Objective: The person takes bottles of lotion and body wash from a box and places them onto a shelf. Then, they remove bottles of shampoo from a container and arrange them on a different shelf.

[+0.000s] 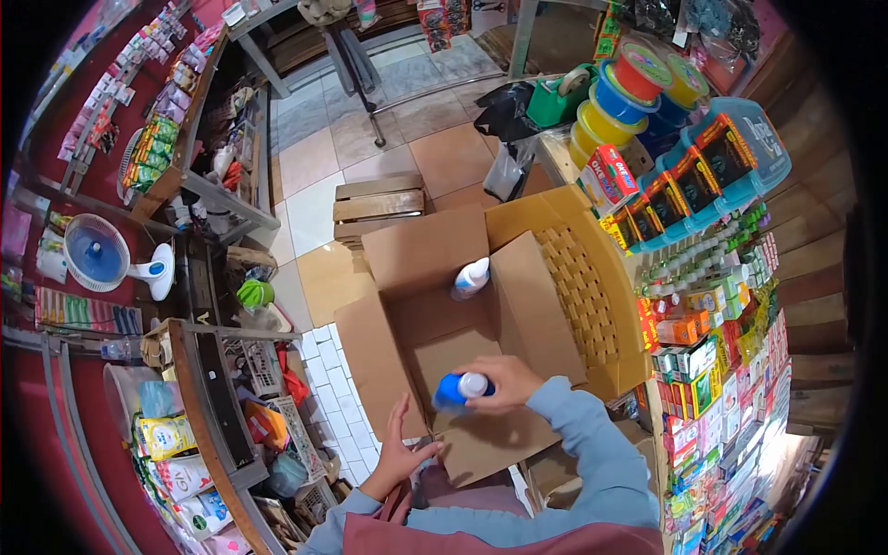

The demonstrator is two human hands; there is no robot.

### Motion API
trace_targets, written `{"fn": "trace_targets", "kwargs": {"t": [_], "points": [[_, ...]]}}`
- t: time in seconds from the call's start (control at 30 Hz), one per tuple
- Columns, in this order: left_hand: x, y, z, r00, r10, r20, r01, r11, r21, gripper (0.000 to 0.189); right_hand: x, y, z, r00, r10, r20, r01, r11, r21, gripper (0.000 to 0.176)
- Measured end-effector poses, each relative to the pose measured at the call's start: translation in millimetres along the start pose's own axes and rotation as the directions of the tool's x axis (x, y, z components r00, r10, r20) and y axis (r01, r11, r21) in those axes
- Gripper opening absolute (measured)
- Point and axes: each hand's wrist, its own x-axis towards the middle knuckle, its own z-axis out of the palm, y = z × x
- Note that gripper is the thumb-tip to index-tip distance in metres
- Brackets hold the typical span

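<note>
My right hand (507, 381) is closed around a blue bottle with a white cap (452, 393), held over the near side of an open cardboard box (444, 319). The bottle's lower part is blurred. Beside it on the left, my left hand (400, 460) is empty, its fingers apart, close to the box's near left flap (368, 365). Inside the box, a white bottle (471, 278) stands in the far right corner. All the box's flaps are folded outward.
A yellow woven chair (578, 296) is right of the box. A wooden crate (379, 205) sits behind it on the tiles. Shelves of packaged goods (708, 370) line the right. A white fan (97, 252) and more shelving are at left.
</note>
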Motion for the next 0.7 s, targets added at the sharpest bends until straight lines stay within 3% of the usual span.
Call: {"fn": "trace_targets", "kwargs": {"t": [0.07, 0.1, 0.2, 0.23, 0.3, 0.33, 0.37, 0.4, 0.43, 0.47, 0.5, 0.53, 0.6, 0.7], "points": [[8.8, 15.4, -1.3, 0.999, -0.016, 0.029, 0.018, 0.998, -0.055, 0.094, 9.4, -47.9, -24.9, 0.982, -0.180, 0.053, 0.172, 0.977, 0.124, 0.055], [12.6, 21.8, -3.2, 0.998, 0.046, 0.050, -0.044, 0.998, -0.049, 0.092, 13.9, -61.3, -27.4, 0.978, -0.203, 0.043, 0.187, 0.953, 0.239, 0.055], [16.5, 31.5, -13.7, 0.921, -0.080, 0.382, 0.239, 0.889, -0.390, 0.084, 32.8, -46.9, -20.9, 0.972, -0.216, 0.097, 0.131, 0.831, 0.540, 0.055], [10.3, 33.6, -8.7, 0.941, -0.132, 0.313, 0.272, 0.845, -0.460, 0.077, 44.3, -31.4, -14.2, 0.967, -0.218, 0.135, 0.087, 0.775, 0.626, 0.054], [-0.4, 18.7, -6.3, 0.927, -0.242, 0.286, 0.356, 0.804, -0.477, 0.070, 66.8, 9.5, -7.6, 0.997, -0.006, 0.078, -0.075, 0.187, 0.979, 0.063], [-5.8, 9.2, -4.9, 0.915, -0.294, 0.277, 0.397, 0.778, -0.487, 0.067, 79.9, 49.6, 5.8, 0.960, 0.264, -0.091, -0.014, 0.370, 0.929, 0.069], [-12.4, -0.5, -2.8, 0.915, -0.316, 0.251, 0.402, 0.774, -0.489, 0.057, 92.7, 98.7, 24.4, 0.831, 0.471, -0.295, -0.013, 0.548, 0.837, 0.074], [-21.8, -12.8, -1.6, 0.909, -0.345, 0.235, 0.417, 0.771, -0.480, 0.055, 103.3, 144.4, 42.7, 0.657, 0.476, -0.584, 0.019, 0.764, 0.644, 0.082], [-33.0, -25.4, -1.1, 0.900, -0.379, 0.217, 0.436, 0.766, -0.472, 0.054, 109.5, 200.0, 56.2, 0.511, 0.565, -0.647, -0.170, 0.805, 0.568, 0.090], [-39.3, -32.6, -2.3, 0.888, -0.414, 0.198, 0.457, 0.758, -0.465, 0.052, 107.6, 182.2, 38.7, 0.459, 0.634, -0.622, -0.340, 0.773, 0.536, 0.097], [-44.1, -32.7, -7.2, 0.878, -0.440, 0.186, 0.478, 0.793, -0.378, 0.052, 115.9, 193.4, 42.6, 0.444, 0.565, -0.696, -0.306, 0.825, 0.475, 0.100], [-49.6, -32.7, -8.6, 0.868, -0.461, 0.186, 0.494, 0.755, -0.431, 0.052, 124.3, 205.9, 47.7, 0.423, 0.490, -0.762, -0.272, 0.871, 0.408, 0.102], [-59.9, -35.0, -8.7, 0.850, -0.493, 0.186, 0.508, 0.675, -0.535, 0.050, 138.7, 228.7, 52.4, 0.471, 0.493, -0.731, -0.447, 0.848, 0.284, 0.105], [-68.2, -29.4, -10.8, 0.835, -0.532, 0.140, 0.508, 0.650, -0.565, 0.051, 153.9, 240.3, 58.9, 0.433, 0.524, -0.734, -0.458, 0.829, 0.321, 0.100]]}}
